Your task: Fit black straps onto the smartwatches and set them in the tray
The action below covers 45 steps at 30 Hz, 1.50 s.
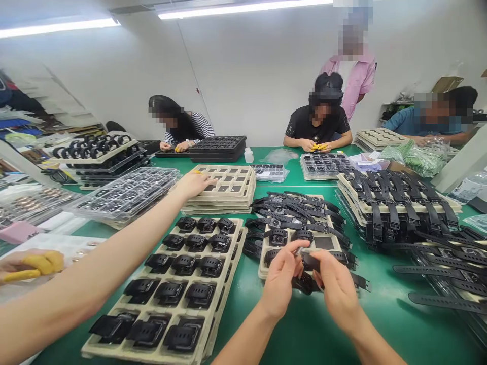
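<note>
Both my hands are raised over the front edge of a beige tray (262,271) that holds black watches with straps. A black watch (311,262) is between them. My left hand (282,276) pinches its left side, with thumb and index finger near a light-coloured end. My right hand (335,279) grips the black strap on the other side. Part of the watch hangs below my fingers. Left of my hands, a beige tray (213,304) carries rows of watches with folded straps. One square slot (323,243) in the tray behind my hands has no watch.
A co-worker's arm (125,248) reaches from the left to stacked beige trays (220,203). Another hand in yellow finger covers (38,266) is at the left edge. Stacked strap-laden trays (399,208) stand at right. Several people sit or stand across the green table (243,324).
</note>
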### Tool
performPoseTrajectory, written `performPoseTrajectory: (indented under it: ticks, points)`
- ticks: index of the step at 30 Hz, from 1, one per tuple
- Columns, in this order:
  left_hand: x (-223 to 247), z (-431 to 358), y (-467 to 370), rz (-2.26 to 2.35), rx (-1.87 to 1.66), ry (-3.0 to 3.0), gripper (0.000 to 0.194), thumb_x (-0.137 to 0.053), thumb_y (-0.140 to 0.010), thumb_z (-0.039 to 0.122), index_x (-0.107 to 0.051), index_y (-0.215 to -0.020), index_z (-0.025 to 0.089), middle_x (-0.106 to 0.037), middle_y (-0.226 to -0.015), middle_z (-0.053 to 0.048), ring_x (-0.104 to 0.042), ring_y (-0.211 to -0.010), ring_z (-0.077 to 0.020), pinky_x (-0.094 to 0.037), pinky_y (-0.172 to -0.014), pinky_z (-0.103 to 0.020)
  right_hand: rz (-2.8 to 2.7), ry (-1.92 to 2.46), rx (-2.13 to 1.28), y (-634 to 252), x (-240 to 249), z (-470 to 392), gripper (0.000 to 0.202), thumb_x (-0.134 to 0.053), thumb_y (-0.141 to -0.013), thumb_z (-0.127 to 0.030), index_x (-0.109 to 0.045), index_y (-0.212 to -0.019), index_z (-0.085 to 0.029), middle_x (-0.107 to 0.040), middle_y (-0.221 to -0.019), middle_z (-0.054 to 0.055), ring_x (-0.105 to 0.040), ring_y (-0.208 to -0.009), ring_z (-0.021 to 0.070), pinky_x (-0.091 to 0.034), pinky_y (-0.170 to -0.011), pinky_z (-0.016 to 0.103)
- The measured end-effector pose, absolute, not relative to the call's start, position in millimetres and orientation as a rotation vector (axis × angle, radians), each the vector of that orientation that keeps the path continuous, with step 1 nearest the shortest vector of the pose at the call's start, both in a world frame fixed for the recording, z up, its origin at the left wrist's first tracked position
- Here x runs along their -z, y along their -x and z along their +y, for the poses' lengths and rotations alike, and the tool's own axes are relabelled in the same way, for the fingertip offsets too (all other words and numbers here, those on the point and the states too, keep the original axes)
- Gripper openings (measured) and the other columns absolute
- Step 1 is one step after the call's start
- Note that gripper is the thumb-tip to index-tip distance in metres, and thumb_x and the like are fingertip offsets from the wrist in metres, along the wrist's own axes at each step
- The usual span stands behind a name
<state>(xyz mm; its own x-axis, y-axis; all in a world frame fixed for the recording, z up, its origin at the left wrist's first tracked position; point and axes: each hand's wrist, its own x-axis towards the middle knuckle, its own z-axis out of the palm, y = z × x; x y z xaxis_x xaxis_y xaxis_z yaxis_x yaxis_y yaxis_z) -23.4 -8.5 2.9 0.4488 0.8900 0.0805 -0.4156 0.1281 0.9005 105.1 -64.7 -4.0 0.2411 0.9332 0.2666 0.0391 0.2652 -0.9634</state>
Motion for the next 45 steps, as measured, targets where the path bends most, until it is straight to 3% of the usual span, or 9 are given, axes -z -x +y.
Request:
performPoseTrajectory:
  ticks: [5,10,13,18,22,27,33,41,45]
  points:
    - [2.2,-14.5,20.5,0.585,-1.008,-1.193,0.053,-0.063,-0.090,0.064,-0.075,-0.117,0.020,-0.061,-0.089,-0.005,-0.049,-0.073,-0.0133,-0.044,-0.071,-0.026,-0.975,1.008,-0.998,-96.5,8.7,-59.8,0.043,-0.050,-0.103,-0.058,-0.057,-0.082,-0.021,-0.037,-0.067,-0.004,-0.031,-0.057,0.0121,-0.030,-0.050,0.024]
    - [-0.6,-17.0,17.7,0.592,-1.051,-1.123,0.059,-0.057,-0.091,0.069,-0.073,-0.117,0.019,-0.049,-0.068,0.002,-0.041,-0.061,-0.0100,-0.039,-0.058,-0.021,-0.927,0.958,-1.133,-92.6,7.5,-57.3,0.048,-0.054,-0.100,-0.061,-0.051,-0.075,-0.020,-0.033,-0.068,-0.005,-0.026,-0.059,0.0116,-0.026,-0.051,0.025]
    - [-0.1,-16.6,17.5,0.598,-1.058,-1.167,0.059,-0.057,-0.091,0.068,-0.074,-0.117,0.019,-0.054,-0.069,0.000,-0.043,-0.061,-0.0102,-0.041,-0.057,-0.021,-0.895,0.980,-1.140,-90.8,4.2,-57.1,0.049,-0.056,-0.096,-0.065,-0.056,-0.078,-0.020,-0.033,-0.068,-0.005,-0.026,-0.060,0.0118,-0.027,-0.051,0.025]
    - [1.6,-13.1,20.2,0.610,-1.049,-1.295,0.052,-0.062,-0.091,0.062,-0.076,-0.118,0.020,-0.072,-0.097,-0.009,-0.064,-0.088,-0.0204,-0.054,-0.082,-0.031,-0.905,1.002,-1.184,-93.1,0.2,-57.9,0.046,-0.060,-0.094,-0.066,-0.065,-0.093,-0.020,-0.028,-0.067,-0.006,-0.025,-0.059,0.0119,-0.032,-0.054,0.024]
    - [2.1,-12.5,20.9,0.616,-1.062,-1.345,0.053,-0.060,-0.092,0.062,-0.076,-0.118,0.019,-0.075,-0.099,-0.012,-0.066,-0.107,-0.0290,-0.053,-0.097,-0.041,-0.911,1.016,-1.201,-95.4,-0.8,-58.1,0.047,-0.062,-0.093,-0.066,-0.064,-0.091,-0.019,-0.026,-0.065,-0.007,-0.021,-0.057,0.0110,-0.028,-0.050,0.024]
    - [1.2,-13.1,20.8,0.596,-1.056,-1.347,0.055,-0.058,-0.093,0.063,-0.076,-0.117,0.017,-0.076,-0.110,-0.014,-0.068,-0.108,-0.0302,-0.055,-0.096,-0.041,-0.879,1.003,-1.201,-95.0,1.3,-59.5,0.047,-0.059,-0.094,-0.067,-0.061,-0.089,-0.020,-0.029,-0.062,-0.007,-0.024,-0.054,0.0110,-0.023,-0.047,0.024]
    - [-5.0,-11.3,23.4,0.543,-1.008,-1.516,0.046,-0.063,-0.094,0.055,-0.075,-0.123,0.021,-0.074,-0.125,-0.013,-0.068,-0.115,-0.0294,-0.051,-0.105,-0.041,-1.049,1.100,-0.935,-95.7,4.5,-61.3,0.037,-0.050,-0.103,-0.057,-0.061,-0.094,-0.023,-0.053,-0.083,0.001,-0.051,-0.077,0.0178,-0.047,-0.072,0.029]
    - [-0.5,-10.0,21.2,0.641,-1.014,-1.568,0.053,-0.056,-0.095,0.060,-0.076,-0.119,0.017,-0.077,-0.103,-0.015,-0.071,-0.094,-0.0291,-0.058,-0.084,-0.040,-0.739,0.963,-1.061,-86.8,9.8,-62.7,0.044,-0.052,-0.100,-0.060,-0.054,-0.130,-0.029,-0.045,-0.066,-0.005,-0.040,-0.052,0.0144,-0.038,-0.049,0.025]
    - [-6.1,-8.1,23.5,0.530,-0.924,-1.507,0.058,-0.053,-0.095,0.063,-0.074,-0.119,0.014,-0.074,-0.086,-0.011,-0.065,-0.066,-0.0199,-0.055,-0.062,-0.031,-0.866,1.057,-1.090,-93.1,4.7,-61.0,0.050,-0.054,-0.098,-0.062,-0.066,-0.129,-0.025,-0.066,-0.086,0.004,-0.053,-0.062,0.0165,-0.047,-0.057,0.028]
